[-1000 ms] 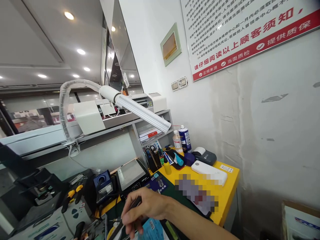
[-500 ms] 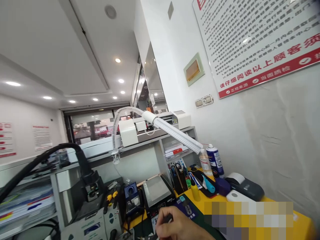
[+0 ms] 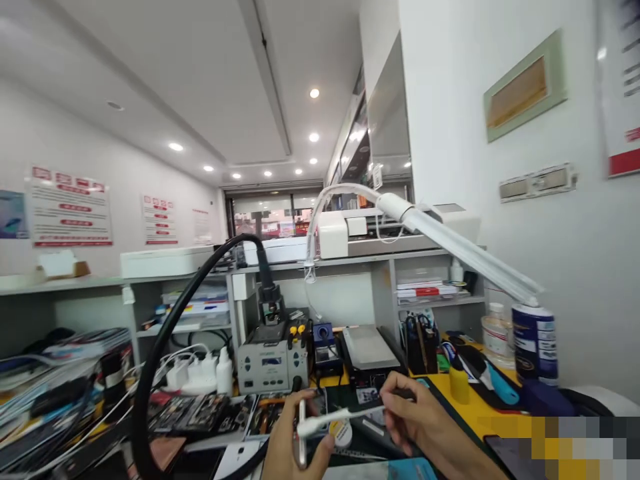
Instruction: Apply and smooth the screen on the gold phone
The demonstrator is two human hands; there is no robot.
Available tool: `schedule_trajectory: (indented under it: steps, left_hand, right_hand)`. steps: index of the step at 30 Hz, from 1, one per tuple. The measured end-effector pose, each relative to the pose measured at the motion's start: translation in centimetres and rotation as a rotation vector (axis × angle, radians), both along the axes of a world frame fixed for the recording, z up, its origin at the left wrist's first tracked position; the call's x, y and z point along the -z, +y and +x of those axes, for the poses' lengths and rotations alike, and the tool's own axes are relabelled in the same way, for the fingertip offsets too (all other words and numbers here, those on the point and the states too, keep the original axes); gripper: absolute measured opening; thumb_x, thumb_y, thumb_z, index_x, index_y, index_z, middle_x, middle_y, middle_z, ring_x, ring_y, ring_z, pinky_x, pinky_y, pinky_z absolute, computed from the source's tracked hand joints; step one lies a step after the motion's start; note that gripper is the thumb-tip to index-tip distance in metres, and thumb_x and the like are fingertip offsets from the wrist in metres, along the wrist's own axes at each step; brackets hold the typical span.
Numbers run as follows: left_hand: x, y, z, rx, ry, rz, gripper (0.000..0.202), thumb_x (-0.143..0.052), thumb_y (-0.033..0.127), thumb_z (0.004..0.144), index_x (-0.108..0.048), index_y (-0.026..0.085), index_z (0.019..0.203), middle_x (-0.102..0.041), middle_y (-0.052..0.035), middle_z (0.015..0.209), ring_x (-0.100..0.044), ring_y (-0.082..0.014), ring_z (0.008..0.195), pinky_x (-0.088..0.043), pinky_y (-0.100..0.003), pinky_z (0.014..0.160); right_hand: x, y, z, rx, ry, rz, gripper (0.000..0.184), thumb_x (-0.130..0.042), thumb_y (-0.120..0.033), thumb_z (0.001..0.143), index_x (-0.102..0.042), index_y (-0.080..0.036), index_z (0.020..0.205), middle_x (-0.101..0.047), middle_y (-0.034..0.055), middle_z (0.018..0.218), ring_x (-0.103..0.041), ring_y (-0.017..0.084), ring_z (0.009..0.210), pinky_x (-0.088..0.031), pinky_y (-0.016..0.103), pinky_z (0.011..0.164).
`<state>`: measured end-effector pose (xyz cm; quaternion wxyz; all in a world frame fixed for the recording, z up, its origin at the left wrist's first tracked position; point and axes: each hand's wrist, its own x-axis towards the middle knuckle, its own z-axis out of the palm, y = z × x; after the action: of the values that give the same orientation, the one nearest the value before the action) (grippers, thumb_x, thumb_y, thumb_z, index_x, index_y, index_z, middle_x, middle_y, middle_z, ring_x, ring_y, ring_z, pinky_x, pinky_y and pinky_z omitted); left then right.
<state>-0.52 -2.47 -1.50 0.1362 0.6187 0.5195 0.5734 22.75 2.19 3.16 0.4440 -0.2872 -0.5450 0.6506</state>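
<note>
My left hand (image 3: 293,443) rises from the bottom edge, fingers and thumb closed on a thin flat device (image 3: 301,427) seen edge-on and upright. My right hand (image 3: 423,423) comes in from the lower right, its fingers pinched on the end of a long white stick-like tool (image 3: 345,417). The tool lies nearly level, and its far tip meets the device by my left thumb. Both hands hover over a dark mat on the workbench, just above a small round tin (image 3: 343,435).
A grey hot-air station (image 3: 273,363) with a thick black hose (image 3: 175,333) stands behind the hands, beside a heating plate (image 3: 367,347). A white gooseneck lamp (image 3: 450,243) reaches over the bench. At right stand a yellow bottle (image 3: 459,385) and a blue spray can (image 3: 535,343). Cluttered papers and chargers fill the left.
The view has swung left and levelled onto the bench. My left hand has come into sight holding the device. My right hand now holds a white tool against it.
</note>
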Motion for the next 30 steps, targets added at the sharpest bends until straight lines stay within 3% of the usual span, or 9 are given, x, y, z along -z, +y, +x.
schedule_trajectory:
  steps: [5, 8, 11, 15, 24, 27, 30]
  left_hand:
    - [-0.7, -0.5, -0.5, 0.070, 0.096, -0.057, 0.038, -0.055, 0.052, 0.087, -0.051, 0.024, 0.113, -0.064, -0.0080, 0.099, -0.061, -0.0298, 0.092, -0.045, -0.046, 0.086]
    - [-0.6, -0.4, -0.9, 0.131, 0.131, -0.053, 0.044, -0.056, 0.047, 0.088, -0.044, 0.023, 0.123, -0.063, -0.0093, 0.104, -0.061, -0.0298, 0.096, -0.045, -0.047, 0.088]
    - [-0.5, -0.3, -1.1, 0.119, 0.139, -0.033, 0.040, -0.058, 0.045, 0.088, -0.047, 0.022, 0.119, -0.063, -0.0106, 0.104, -0.061, -0.0304, 0.096, -0.046, -0.049, 0.088]
    - [-0.5, -0.3, -1.2, 0.159, 0.167, 0.009, 0.046, -0.061, 0.041, 0.086, -0.043, 0.023, 0.125, -0.063, -0.0092, 0.105, -0.062, -0.0280, 0.095, -0.049, -0.046, 0.087]
    - [-0.3, -0.3, -1.3, 0.140, 0.202, 0.023, 0.053, -0.067, 0.034, 0.081, -0.044, 0.021, 0.127, -0.063, -0.0130, 0.112, -0.062, -0.0327, 0.106, -0.047, -0.051, 0.095]
    - [-0.5, -0.3, -1.3, 0.152, 0.203, 0.021, 0.049, -0.066, 0.035, 0.083, -0.045, 0.023, 0.126, -0.063, -0.0107, 0.111, -0.061, -0.0306, 0.104, -0.047, -0.050, 0.093]
    - [-0.8, -0.4, -1.3, 0.164, 0.195, 0.018, 0.045, -0.064, 0.035, 0.085, -0.044, 0.024, 0.124, -0.061, -0.0078, 0.108, -0.061, -0.0273, 0.099, -0.047, -0.046, 0.090]
  right_hand:
    - [-0.3, -0.2, 0.0, 0.031, -0.028, 0.003, 0.041, -0.078, -0.053, 0.080, -0.060, -0.018, 0.091, -0.067, -0.0023, 0.068, -0.058, 0.009, 0.055, -0.041, 0.018, 0.044]
    - [-0.4, -0.5, -0.2, -0.012, -0.063, -0.013, 0.041, -0.080, -0.052, 0.079, -0.062, -0.016, 0.088, -0.067, -0.0005, 0.065, -0.058, 0.009, 0.051, -0.039, 0.019, 0.042]
    - [-0.4, -0.6, -0.2, 0.042, -0.055, -0.008, 0.041, -0.079, -0.052, 0.080, -0.063, -0.017, 0.092, -0.068, -0.0005, 0.069, -0.059, 0.009, 0.054, -0.040, 0.018, 0.043]
    - [-0.3, -0.6, -0.3, -0.034, -0.097, -0.010, 0.041, -0.079, -0.053, 0.079, -0.062, -0.016, 0.082, -0.068, 0.0008, 0.064, -0.058, 0.009, 0.047, -0.038, 0.019, 0.040]
    - [-0.4, -0.6, 0.0, 0.033, -0.097, 0.001, 0.040, -0.079, -0.052, 0.079, -0.063, -0.016, 0.087, -0.069, 0.0002, 0.064, -0.062, 0.010, 0.049, -0.039, 0.018, 0.040]
    - [-0.4, -0.7, 0.3, -0.025, -0.113, -0.001, 0.039, -0.079, -0.052, 0.080, -0.063, -0.016, 0.085, -0.067, -0.0002, 0.062, -0.061, 0.011, 0.048, -0.039, 0.019, 0.041]
    - [-0.4, -0.7, 0.4, 0.015, -0.103, 0.005, 0.039, -0.079, -0.052, 0.079, -0.063, -0.017, 0.086, -0.067, -0.0007, 0.061, -0.062, 0.011, 0.049, -0.039, 0.018, 0.040]
